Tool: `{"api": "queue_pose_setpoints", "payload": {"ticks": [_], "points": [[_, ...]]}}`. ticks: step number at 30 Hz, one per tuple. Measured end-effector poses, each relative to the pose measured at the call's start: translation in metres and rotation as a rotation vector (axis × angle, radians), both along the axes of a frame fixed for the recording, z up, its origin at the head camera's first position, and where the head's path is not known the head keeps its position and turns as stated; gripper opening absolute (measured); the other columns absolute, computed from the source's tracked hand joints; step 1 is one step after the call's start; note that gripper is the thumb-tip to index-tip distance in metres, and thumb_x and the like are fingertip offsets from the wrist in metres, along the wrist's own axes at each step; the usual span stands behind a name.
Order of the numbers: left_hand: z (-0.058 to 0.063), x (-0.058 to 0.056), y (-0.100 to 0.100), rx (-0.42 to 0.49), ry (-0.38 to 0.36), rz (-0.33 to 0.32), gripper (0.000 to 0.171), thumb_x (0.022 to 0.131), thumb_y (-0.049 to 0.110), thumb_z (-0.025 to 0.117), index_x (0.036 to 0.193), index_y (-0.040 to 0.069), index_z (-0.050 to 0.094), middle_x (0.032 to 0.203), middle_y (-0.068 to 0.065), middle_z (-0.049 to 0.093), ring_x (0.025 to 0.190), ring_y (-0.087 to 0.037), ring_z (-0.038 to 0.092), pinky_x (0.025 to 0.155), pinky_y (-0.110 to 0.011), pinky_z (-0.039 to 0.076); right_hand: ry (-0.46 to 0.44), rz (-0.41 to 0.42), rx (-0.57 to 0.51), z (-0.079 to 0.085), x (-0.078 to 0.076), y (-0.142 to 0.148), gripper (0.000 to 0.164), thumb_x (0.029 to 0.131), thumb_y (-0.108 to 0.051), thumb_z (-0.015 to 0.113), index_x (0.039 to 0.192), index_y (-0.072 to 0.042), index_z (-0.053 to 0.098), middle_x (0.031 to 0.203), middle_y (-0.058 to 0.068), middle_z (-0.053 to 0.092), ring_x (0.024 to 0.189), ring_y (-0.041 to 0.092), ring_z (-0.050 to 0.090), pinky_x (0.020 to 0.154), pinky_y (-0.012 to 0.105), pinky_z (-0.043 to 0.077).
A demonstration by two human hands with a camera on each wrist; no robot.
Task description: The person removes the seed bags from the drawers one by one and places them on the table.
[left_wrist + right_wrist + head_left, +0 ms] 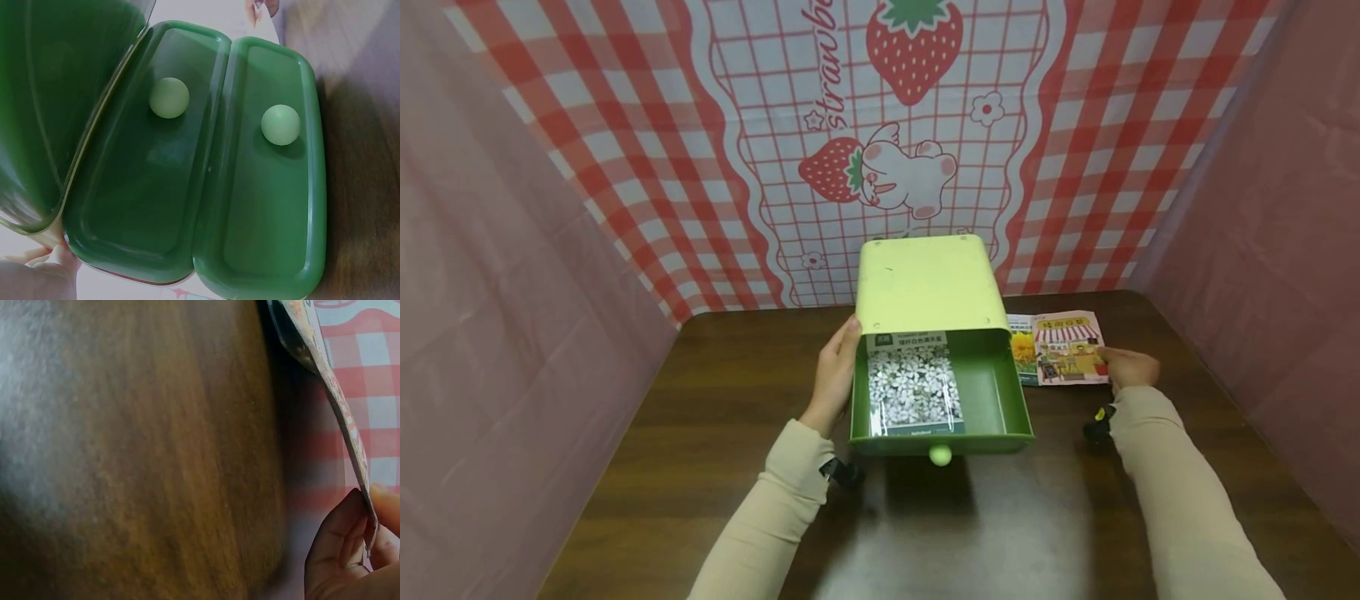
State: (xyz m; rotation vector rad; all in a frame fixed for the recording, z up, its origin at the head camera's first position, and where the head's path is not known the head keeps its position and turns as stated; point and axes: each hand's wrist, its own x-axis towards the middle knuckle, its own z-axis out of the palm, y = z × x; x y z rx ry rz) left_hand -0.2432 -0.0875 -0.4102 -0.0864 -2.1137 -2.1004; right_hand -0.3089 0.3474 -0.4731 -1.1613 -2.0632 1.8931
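Observation:
A small light-green chest (928,279) with dark green drawers stands on the table. Its top drawer (992,400) is pulled out, and a seed packet with white flowers (913,387) lies inside. My left hand (831,375) rests against the chest's left side, fingers extended. To the right of the chest, my right hand (1127,367) pinches the edge of a pink packet with a striped awning (1067,350); the right wrist view shows this packet edge-on between thumb and fingers (334,544). A packet with yellow flowers (1024,350) shows partly behind it.
Two lower drawers (250,206) with round knobs are pushed in. A brown wooden table (715,467) lies beneath. Behind it hangs a red-checked strawberry cloth (662,208), with pink cloth walls (497,350) at both sides.

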Motion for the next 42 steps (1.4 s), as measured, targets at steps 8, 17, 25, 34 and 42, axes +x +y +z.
{"api": "queue_pose_setpoints", "payload": {"ticks": [8, 17, 25, 34, 42], "points": [[0.002, 0.001, 0.000, 0.001, -0.002, 0.001, 0.060, 0.102, 0.047, 0.045, 0.147, 0.008, 0.043, 0.153, -0.010, 0.043, 0.144, -0.024, 0.037, 0.122, -0.039, 0.028, -0.063, 0.148, 0.236, -0.006, 0.004, 0.001, 0.059, 0.088, -0.035, 0.071, 0.133, 0.000, 0.059, 0.100, 0.004, 0.072, 0.087, 0.009, 0.057, 0.071, 0.019, 0.048], [0.001, 0.001, 0.000, 0.000, -0.006, 0.000, 0.060, 0.102, 0.048, 0.044, 0.148, 0.008, 0.043, 0.153, -0.009, 0.043, 0.143, -0.024, 0.038, 0.122, -0.039, 0.028, -0.080, 0.393, 0.555, -0.004, 0.014, -0.006, 0.066, 0.093, -0.037, 0.061, 0.134, 0.013, 0.049, 0.139, 0.033, 0.049, 0.123, 0.044, 0.049, 0.103, 0.053, 0.045], [0.002, 0.001, 0.001, -0.002, -0.009, 0.010, 0.060, 0.102, 0.047, 0.046, 0.147, 0.008, 0.044, 0.152, -0.009, 0.045, 0.142, -0.024, 0.040, 0.122, -0.038, 0.030, -0.099, 0.504, 0.744, -0.003, 0.015, -0.008, 0.059, 0.092, -0.034, 0.061, 0.124, 0.015, 0.055, 0.123, 0.035, 0.057, 0.104, 0.046, 0.056, 0.088, 0.056, 0.048], [0.003, 0.002, 0.000, 0.024, -0.010, -0.014, 0.061, 0.102, 0.048, 0.046, 0.148, 0.009, 0.043, 0.153, -0.010, 0.043, 0.143, -0.025, 0.038, 0.122, -0.039, 0.028, -0.086, 0.534, 0.820, 0.002, 0.007, -0.007, 0.063, 0.092, -0.032, 0.059, 0.127, 0.018, 0.050, 0.128, 0.038, 0.053, 0.114, 0.052, 0.052, 0.096, 0.059, 0.045], [0.004, 0.003, 0.001, 0.017, -0.027, 0.000, 0.060, 0.102, 0.048, 0.046, 0.148, 0.009, 0.043, 0.153, -0.009, 0.044, 0.142, -0.024, 0.039, 0.121, -0.039, 0.030, 0.161, 0.469, 0.727, 0.040, 0.011, -0.030, 0.056, 0.101, -0.033, 0.048, 0.136, 0.011, 0.049, 0.126, 0.034, 0.057, 0.105, 0.046, 0.061, 0.088, 0.055, 0.052]]}}
